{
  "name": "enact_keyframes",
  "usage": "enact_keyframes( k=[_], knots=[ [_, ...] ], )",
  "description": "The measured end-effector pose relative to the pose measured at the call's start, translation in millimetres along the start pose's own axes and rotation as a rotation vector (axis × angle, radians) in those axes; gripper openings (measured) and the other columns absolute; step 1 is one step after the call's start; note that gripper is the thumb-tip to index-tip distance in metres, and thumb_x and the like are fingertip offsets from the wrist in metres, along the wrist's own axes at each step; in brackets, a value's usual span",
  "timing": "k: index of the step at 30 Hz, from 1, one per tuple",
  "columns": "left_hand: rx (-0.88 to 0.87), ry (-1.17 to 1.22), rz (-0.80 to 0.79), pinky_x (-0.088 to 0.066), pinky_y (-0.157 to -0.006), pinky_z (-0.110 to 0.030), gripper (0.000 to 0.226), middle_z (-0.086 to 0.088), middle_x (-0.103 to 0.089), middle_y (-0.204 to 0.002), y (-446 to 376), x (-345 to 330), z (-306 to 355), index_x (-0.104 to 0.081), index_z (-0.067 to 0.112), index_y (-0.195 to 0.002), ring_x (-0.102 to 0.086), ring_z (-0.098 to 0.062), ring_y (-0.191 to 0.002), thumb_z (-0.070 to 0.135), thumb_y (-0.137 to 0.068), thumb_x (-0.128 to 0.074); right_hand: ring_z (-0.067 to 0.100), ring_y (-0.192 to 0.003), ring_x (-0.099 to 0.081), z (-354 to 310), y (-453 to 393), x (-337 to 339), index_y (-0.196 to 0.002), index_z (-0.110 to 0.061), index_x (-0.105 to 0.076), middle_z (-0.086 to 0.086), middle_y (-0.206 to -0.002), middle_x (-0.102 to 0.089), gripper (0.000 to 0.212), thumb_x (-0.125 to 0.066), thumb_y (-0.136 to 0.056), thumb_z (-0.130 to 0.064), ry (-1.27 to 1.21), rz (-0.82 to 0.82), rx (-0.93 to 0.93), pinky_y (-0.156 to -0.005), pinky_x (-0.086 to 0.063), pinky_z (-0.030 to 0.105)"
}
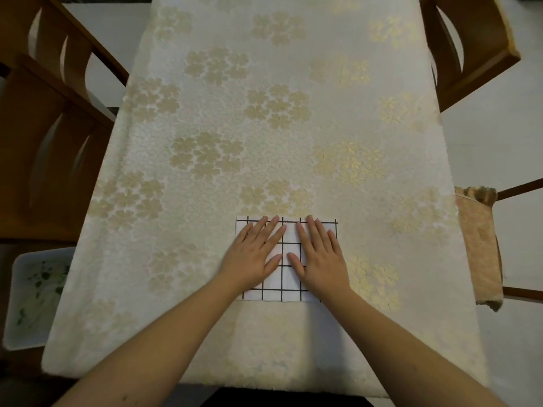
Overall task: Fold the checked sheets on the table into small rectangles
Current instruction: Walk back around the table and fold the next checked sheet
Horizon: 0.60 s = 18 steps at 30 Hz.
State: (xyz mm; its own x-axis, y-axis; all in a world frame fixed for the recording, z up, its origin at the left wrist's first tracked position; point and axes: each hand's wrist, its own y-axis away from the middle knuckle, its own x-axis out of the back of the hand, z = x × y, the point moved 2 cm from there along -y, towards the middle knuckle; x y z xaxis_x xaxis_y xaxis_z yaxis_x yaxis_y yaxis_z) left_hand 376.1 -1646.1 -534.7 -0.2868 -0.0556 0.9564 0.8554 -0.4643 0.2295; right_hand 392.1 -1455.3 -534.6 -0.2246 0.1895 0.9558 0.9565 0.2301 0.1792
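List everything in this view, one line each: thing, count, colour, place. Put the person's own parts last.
checked sheet: one, white with black grid, flat on the table's near middle
tablecloth: one, cream with gold flowers, covering the table
wooden chairs: at least two, brown, left side and far right
tray: one, white with green leaf print, lower left beside the table
towel: one, peach, draped over a rail at right
left hand: flat on the sheet
right hand: flat on the sheet

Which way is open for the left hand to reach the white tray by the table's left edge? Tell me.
Probably yes, sideways: the left hand lies flat on the checked sheet, holding nothing, and only bare tablecloth lies between it and the white tray, which sits below the table edge.
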Motion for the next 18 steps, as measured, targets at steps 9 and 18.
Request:
enact_keyframes(
  k=[9,18],
  knots=[
    [0.033,0.012,0.063,-0.012,-0.118,-0.044,0.057,-0.002,-0.026,-0.159,-5.5,14.5,-0.9,-0.035,0.029,-0.149,-0.023,-0.024,-0.146,0.053,-0.097,-0.032,0.014,-0.15,0.005,41.1,11.3,19.5,-0.156,-0.026,-0.005,-0.004,-0.164,0.0,0.069,-0.013,-0.096,-0.061,-0.053,-0.03,-0.11,-0.121,0.004,0.039],
    [0.195,0.133,-0.027,-0.032,-0.092,-0.035,0.022,0.004,-0.056,-0.114,-76.2,60.8,3.1,-0.06,0.025,-0.112,-0.05,-0.02,-0.109,0.038,-0.095,-0.057,0.029,-0.12,-0.046,44.6,22.3,34.0,-0.132,-0.017,-0.054,0.009,-0.129,-0.054,0.051,-0.068,-0.087,-0.038,-0.165,0.145,-0.367,-0.099,-0.033,0.042]
  ],
)
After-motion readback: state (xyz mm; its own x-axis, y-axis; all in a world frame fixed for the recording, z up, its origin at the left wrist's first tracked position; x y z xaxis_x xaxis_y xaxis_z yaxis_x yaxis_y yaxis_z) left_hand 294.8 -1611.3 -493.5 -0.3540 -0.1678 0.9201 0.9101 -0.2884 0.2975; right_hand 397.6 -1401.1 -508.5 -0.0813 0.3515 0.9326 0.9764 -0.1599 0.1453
